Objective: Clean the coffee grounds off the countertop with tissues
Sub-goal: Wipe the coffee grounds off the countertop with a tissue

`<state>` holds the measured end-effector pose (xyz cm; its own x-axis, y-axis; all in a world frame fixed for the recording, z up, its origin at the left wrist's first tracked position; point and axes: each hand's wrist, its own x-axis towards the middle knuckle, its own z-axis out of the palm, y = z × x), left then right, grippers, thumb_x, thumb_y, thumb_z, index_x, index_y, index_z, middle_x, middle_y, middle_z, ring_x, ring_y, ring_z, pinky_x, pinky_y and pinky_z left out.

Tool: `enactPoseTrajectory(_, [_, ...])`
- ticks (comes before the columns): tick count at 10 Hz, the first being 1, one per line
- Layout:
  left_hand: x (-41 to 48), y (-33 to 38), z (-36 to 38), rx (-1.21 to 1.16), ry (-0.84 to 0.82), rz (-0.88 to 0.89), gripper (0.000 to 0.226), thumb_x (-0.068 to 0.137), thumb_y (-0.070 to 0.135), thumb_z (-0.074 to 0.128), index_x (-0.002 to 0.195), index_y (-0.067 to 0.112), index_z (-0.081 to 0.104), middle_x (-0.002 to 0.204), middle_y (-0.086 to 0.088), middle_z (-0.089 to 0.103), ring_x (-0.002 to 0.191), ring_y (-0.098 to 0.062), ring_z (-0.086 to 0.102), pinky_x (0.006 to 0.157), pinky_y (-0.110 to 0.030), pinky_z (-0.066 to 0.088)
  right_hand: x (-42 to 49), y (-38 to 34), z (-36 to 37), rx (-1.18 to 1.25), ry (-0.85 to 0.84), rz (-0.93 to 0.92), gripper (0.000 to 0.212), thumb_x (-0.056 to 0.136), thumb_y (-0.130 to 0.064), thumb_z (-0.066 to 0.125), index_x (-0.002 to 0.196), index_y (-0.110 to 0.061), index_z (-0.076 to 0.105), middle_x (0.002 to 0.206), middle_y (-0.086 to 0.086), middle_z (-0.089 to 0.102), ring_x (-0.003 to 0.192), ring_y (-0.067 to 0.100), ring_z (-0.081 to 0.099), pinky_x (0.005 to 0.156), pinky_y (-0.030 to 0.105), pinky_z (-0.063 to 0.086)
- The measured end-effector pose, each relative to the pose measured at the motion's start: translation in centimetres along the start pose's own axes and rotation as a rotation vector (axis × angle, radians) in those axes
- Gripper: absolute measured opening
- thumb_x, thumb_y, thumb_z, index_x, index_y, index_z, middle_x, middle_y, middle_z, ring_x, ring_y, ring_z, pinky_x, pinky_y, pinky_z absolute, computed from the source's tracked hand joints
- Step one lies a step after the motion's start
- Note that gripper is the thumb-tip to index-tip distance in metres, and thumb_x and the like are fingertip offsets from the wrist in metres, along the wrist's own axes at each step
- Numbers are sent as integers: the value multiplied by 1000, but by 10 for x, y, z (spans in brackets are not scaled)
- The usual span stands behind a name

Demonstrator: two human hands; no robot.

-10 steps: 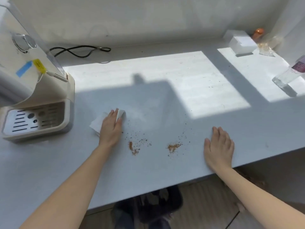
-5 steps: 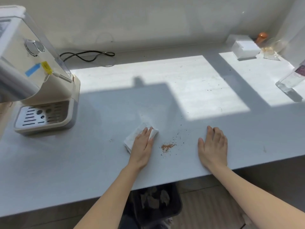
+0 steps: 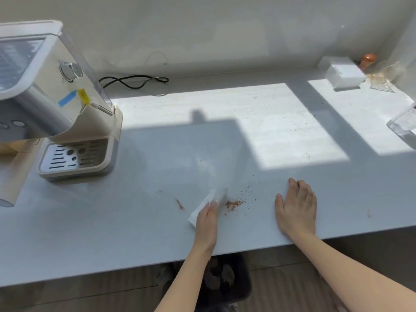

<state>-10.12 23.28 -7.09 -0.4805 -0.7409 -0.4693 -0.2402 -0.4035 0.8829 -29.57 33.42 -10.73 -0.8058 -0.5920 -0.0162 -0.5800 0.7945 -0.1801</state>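
A small heap of brown coffee grounds (image 3: 233,204) lies on the grey countertop (image 3: 157,233) near its front edge, with loose specks trailing up to the right. A thin streak of grounds (image 3: 180,204) lies to the left. My left hand (image 3: 206,224) presses a folded white tissue (image 3: 208,204) flat on the counter, just left of the heap; the tissue's far end looks blurred. My right hand (image 3: 296,208) rests palm down on the counter to the right of the heap, fingers together, holding nothing.
A cream coffee machine (image 3: 51,109) with a drip tray stands at the left, its black cord (image 3: 135,82) behind. A white tissue box (image 3: 344,74), an orange item and a plastic bag sit at the back right. A dark bin (image 3: 225,280) stands below the counter edge.
My left hand has swept the tissue rightward from beside the coffee machine across the left heap of grounds, leaving only a thin streak there. My right hand has stayed flat.
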Motion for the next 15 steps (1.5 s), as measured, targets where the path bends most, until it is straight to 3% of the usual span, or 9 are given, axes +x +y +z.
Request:
enactPoseTrajectory(1, [1, 15, -16, -355, 155, -52, 36, 98, 37, 35, 104, 30, 70, 113, 13, 67, 113, -6, 59, 100, -30, 43, 0, 0, 1, 1, 6, 4, 57, 94, -31, 43, 142, -6, 26, 143, 21, 32, 135, 36, 26, 116, 49, 18])
enactPoseTrajectory(3, [17, 40, -82, -801, 374, -160, 35, 95, 36, 44, 120, 13, 56, 118, -8, 63, 99, -20, 62, 86, -35, 49, 0, 1, 2, 3, 10, 10, 57, 93, -31, 45, 141, -6, 28, 142, 21, 34, 134, 36, 27, 116, 48, 19])
enactPoseTrajectory(5, [26, 75, -162, -664, 463, -64, 28, 97, 34, 39, 111, 17, 58, 120, -5, 60, 107, -22, 58, 94, -38, 45, 1, 0, 0, 12, 17, 10, 57, 92, -30, 47, 141, -5, 29, 141, 21, 34, 134, 36, 27, 115, 49, 19])
enactPoseTrajectory(7, [72, 86, -190, -73, 621, 114, 15, 94, 30, 43, 97, 20, 55, 83, 4, 59, 75, -13, 55, 66, -27, 44, 1, -1, 0, 0, 11, 13, 57, 92, -30, 46, 140, -5, 29, 141, 20, 34, 134, 36, 27, 115, 49, 20])
enactPoseTrajectory(9, [108, 38, -169, 389, 396, 230, 35, 97, 22, 42, 73, -1, 51, 69, -6, 38, 69, -18, 35, 58, -32, 27, 0, -1, -1, -13, 5, 5, 57, 92, -30, 45, 141, -5, 28, 141, 19, 34, 135, 35, 27, 115, 49, 20])
enactPoseTrajectory(10, [114, 37, -162, 345, 422, 228, 29, 96, 22, 43, 69, 11, 44, 66, -3, 36, 69, -16, 34, 56, -29, 26, 1, 0, 0, -48, -38, -7, 61, 95, -33, 37, 147, -8, 19, 154, 13, 24, 143, 29, 16, 118, 47, 14])
enactPoseTrajectory(12, [89, 30, -119, 278, 303, 176, 32, 98, 20, 41, 97, 0, 65, 82, -13, 57, 85, -14, 47, 76, -30, 36, 2, 3, 4, -104, -130, -30, 61, 97, -37, 19, 151, -18, -3, 161, 0, -3, 148, 20, -5, 120, 45, 2])
enactPoseTrajectory(14, [44, 20, -60, 226, 166, 108, 33, 98, 24, 40, 69, 15, 54, 69, 4, 48, 61, -2, 42, 62, -24, 35, 1, 1, 1, -83, -148, -21, 61, 98, -37, 20, 151, -18, -4, 161, 0, -5, 148, 20, -6, 120, 45, 1])
enactPoseTrajectory(15, [20, 7, -33, 208, 122, 109, 41, 98, 25, 40, 60, 32, 54, 62, 15, 49, 56, 5, 44, 54, -10, 35, 1, 1, 0, -85, -158, -28, 62, 97, -38, 18, 151, -17, -5, 161, 0, -5, 148, 20, -6, 120, 45, 0])
